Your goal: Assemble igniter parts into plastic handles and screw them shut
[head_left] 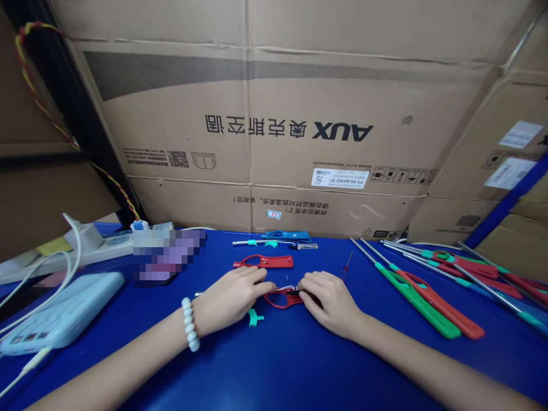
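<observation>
Red handle (293, 301); teal clip (254, 318) near, red cover (276, 262) beyond.

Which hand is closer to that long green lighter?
Right: the right hand lies left of the green lighter, apart from it; the left hand is farther off, beyond the right hand.

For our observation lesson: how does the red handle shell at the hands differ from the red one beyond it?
The near shell is in the right hand; the far shell is in neither. The near shell's right end is hidden; the far shell's shows. White wire shows at the near shell, none on the far shell. Both are red.
</observation>
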Motion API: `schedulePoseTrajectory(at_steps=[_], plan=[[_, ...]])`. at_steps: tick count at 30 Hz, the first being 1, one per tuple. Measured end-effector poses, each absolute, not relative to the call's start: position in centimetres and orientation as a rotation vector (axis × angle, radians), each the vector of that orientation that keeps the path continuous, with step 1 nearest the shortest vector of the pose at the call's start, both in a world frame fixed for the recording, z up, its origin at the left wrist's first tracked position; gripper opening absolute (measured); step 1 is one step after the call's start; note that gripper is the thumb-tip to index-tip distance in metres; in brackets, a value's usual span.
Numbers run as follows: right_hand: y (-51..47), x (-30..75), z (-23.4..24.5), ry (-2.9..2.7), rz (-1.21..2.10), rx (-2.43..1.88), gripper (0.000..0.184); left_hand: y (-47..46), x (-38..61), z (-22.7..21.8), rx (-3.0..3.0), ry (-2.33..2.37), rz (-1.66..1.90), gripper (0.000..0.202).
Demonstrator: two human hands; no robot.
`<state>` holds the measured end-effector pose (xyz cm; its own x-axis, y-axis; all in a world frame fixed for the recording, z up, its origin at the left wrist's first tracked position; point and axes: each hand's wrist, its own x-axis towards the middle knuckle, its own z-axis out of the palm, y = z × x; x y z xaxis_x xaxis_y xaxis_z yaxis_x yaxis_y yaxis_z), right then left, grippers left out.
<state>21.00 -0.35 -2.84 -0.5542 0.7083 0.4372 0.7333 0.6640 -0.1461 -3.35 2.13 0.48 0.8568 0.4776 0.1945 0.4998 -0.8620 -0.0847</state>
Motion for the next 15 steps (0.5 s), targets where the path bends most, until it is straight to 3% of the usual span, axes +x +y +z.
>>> schedulePoseTrajectory(at_steps=[15], plan=[[-0.25,21.0,-3.19,-2.37,-0.042,-1.128,0.013,2.22,-3.23,0.43,-2.922,-0.751,-0.194,0.04]])
